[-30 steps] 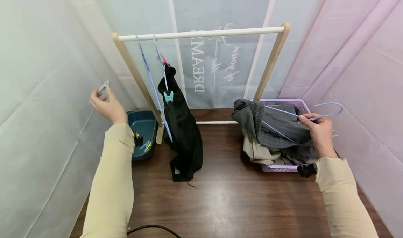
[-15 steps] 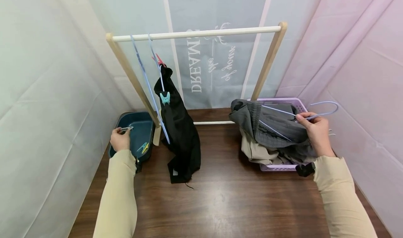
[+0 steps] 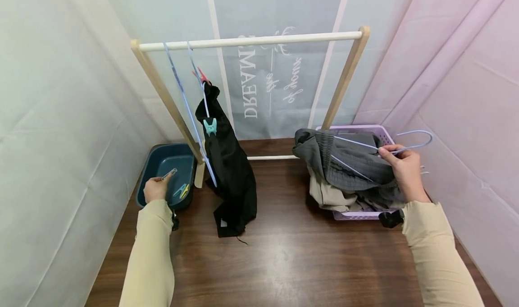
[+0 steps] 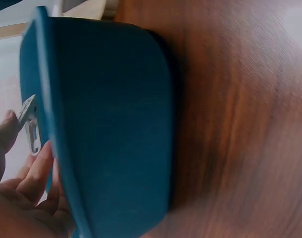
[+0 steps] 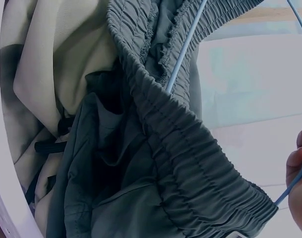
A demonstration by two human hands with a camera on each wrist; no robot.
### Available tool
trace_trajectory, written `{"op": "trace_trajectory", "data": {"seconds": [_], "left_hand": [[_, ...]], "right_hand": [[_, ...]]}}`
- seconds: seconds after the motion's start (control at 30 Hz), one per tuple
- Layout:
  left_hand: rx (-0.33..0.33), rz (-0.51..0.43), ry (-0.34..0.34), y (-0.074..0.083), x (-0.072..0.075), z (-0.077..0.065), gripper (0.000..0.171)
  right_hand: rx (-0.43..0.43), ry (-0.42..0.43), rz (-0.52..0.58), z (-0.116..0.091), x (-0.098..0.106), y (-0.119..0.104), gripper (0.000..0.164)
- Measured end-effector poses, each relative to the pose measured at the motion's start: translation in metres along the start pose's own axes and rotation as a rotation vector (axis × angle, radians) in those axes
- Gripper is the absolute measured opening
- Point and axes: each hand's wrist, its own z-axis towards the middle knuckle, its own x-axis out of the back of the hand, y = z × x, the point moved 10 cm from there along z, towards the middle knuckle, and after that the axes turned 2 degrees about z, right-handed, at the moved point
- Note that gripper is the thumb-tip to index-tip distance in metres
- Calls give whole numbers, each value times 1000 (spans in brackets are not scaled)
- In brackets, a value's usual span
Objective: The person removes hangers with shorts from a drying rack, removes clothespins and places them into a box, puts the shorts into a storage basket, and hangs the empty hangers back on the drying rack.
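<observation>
My left hand (image 3: pixel 155 190) is low over the near side of the teal basin (image 3: pixel 162 156), pinching a pale grey clothespin (image 3: pixel 169 174). In the left wrist view, thumb and fingers are on either side of this clothespin (image 4: pixel 30 121), by the basin's rim. My right hand (image 3: pixel 407 168) pinches a blue wire hanger (image 3: pixel 430 138) just below its hook. Dark grey trousers (image 3: pixel 357 174) are on that hanger, over the purple basket (image 3: pixel 383 130). The right wrist view shows their gathered elastic waistband (image 5: pixel 190 134) with the hanger's wire passing inside it.
A wooden rack with a white rail (image 3: pixel 259 41) stands at the back. On its left hang a blue hanger (image 3: pixel 188 108) and black trousers (image 3: pixel 233 171) with red and turquoise clothespins (image 3: pixel 210 126). Blue and yellow clothespins (image 3: pixel 184 191) lie in the basin; beige clothing (image 3: pixel 328 194) fills the basket.
My left hand has come down from beside the rack's left post to the basin, still holding the grey clothespin. My right hand keeps its grip on the hanger, nearly unmoved.
</observation>
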Motion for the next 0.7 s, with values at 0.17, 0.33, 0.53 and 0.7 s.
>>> {"op": "trace_trajectory", "data": {"seconds": [0.17, 0.33, 0.53, 0.7], "left_hand": [[-48, 127, -114, 3, -12, -3, 53], [-53, 217, -193, -2, -19, -2, 53], [-58, 266, -241, -5, -23, -1, 53], [-96, 318, -286, 2, -25, 3, 55]], "right_hand": [[13, 7, -23, 0, 2, -2, 25], [28, 5, -47, -1, 1, -3, 25], [47, -1, -60, -2, -1, -5, 24], [36, 8, -63, -2, 1, -3, 25]]}}
